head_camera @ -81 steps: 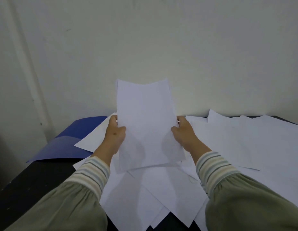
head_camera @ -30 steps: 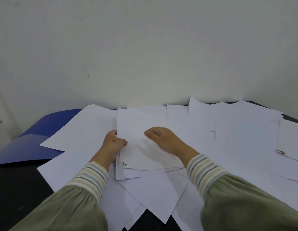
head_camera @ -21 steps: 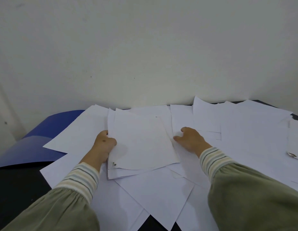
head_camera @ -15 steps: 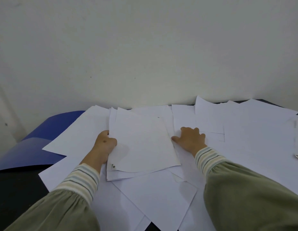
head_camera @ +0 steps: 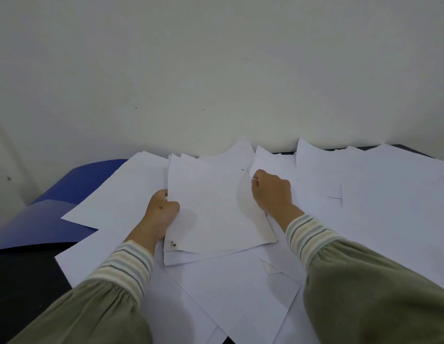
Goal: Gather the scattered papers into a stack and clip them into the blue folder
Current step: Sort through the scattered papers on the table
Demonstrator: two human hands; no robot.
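Since half a second ago the right hand (head_camera: 272, 192) has curled onto a sheet's edge — pinching it, lifted. Scattered papers (head_camera: 380, 194) cover the desk (head_camera: 20, 274); blue folder (head_camera: 67, 202) at its far left corner. Left hand (head_camera: 161, 212) grips the stack (head_camera: 213, 209) — small clip (head_camera: 173, 243) near.

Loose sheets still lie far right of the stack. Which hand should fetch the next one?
Right. The right hand is nearest those loose sheets, while the left hand grips the stack.
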